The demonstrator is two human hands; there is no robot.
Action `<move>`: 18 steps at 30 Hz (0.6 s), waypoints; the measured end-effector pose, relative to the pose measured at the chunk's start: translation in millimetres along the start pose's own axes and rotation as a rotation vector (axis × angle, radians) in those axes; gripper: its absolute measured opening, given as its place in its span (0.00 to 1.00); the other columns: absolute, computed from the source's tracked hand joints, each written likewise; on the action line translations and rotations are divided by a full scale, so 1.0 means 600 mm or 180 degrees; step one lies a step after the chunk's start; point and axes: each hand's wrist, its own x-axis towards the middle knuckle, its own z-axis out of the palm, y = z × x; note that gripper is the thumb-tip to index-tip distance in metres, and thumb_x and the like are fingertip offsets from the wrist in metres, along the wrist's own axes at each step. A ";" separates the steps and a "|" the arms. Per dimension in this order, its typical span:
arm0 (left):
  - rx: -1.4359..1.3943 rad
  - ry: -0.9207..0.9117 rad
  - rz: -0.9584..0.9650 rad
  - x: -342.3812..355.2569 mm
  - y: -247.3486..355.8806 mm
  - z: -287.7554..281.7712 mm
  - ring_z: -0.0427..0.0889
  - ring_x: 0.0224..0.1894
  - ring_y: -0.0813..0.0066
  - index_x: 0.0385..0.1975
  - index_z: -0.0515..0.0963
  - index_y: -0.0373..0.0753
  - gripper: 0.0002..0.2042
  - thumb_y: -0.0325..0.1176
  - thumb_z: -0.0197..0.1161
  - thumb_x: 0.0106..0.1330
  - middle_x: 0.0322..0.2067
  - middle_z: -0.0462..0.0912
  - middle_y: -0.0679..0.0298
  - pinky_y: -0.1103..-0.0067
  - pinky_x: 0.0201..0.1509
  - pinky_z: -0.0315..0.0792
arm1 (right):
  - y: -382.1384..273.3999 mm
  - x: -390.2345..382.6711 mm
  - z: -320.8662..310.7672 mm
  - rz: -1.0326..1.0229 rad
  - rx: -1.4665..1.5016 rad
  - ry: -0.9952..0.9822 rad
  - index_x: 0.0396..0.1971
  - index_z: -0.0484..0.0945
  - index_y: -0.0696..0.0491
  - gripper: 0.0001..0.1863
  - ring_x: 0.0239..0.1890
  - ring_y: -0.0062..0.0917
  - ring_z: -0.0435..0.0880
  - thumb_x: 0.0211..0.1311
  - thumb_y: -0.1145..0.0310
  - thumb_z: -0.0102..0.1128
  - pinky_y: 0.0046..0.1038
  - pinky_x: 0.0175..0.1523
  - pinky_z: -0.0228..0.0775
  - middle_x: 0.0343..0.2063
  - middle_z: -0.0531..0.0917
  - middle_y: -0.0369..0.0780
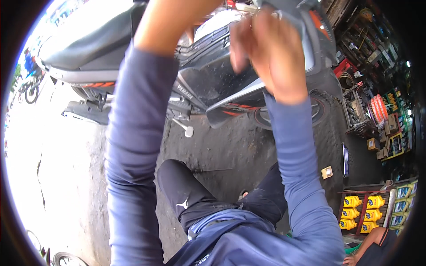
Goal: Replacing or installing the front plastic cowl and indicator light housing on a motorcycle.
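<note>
A dark grey and black scooter (213, 82) with orange stripes stands crosswise in front of me, its long black seat (95, 37) to the left. My left hand (182, 17) reaches up over the scooter's middle; only the wrist and back part show, since the fingers lie past the top edge. Over the scooter's front part is my right hand (279, 53), bent at the wrist and smeared by motion. Nothing can be made out in it, and I cannot tell whether it touches the scooter.
A side stand (188, 131) juts out below the scooter. On the dark floor lies a small box (327, 172). Shelves of parts (377, 106) line the right side, with yellow bottles (350, 213) on a rack. Another person's arm (370, 244) shows at lower right.
</note>
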 end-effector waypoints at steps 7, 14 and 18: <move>-0.1777 -0.3184 -0.4185 -0.644 -0.052 -0.008 0.84 0.32 0.76 0.38 0.81 0.30 0.10 0.24 0.61 0.58 0.29 0.85 0.60 0.77 0.39 0.77 | 0.529 -0.666 -0.095 0.3789 -0.2879 0.0060 0.33 0.79 0.59 0.16 0.33 0.35 0.84 0.57 0.61 0.68 0.34 0.40 0.75 0.26 0.84 0.42; 0.1586 -0.2962 -0.4632 -1.090 -0.164 0.145 0.82 0.46 0.44 0.48 0.75 0.37 0.13 0.33 0.51 0.67 0.40 0.83 0.42 0.61 0.48 0.78 | 0.666 -0.869 -0.022 0.4432 -0.5074 -0.0565 0.53 0.74 0.48 0.19 0.55 0.37 0.73 0.61 0.63 0.59 0.46 0.58 0.65 0.54 0.72 0.41; 0.2123 -0.3044 -0.4393 -1.152 -0.210 0.175 0.83 0.43 0.45 0.49 0.72 0.40 0.13 0.30 0.52 0.65 0.41 0.80 0.44 0.60 0.47 0.78 | 0.653 -0.885 0.029 0.3935 -0.5195 -0.0973 0.38 0.80 0.48 0.11 0.48 0.33 0.77 0.66 0.65 0.46 0.44 0.53 0.67 0.41 0.78 0.38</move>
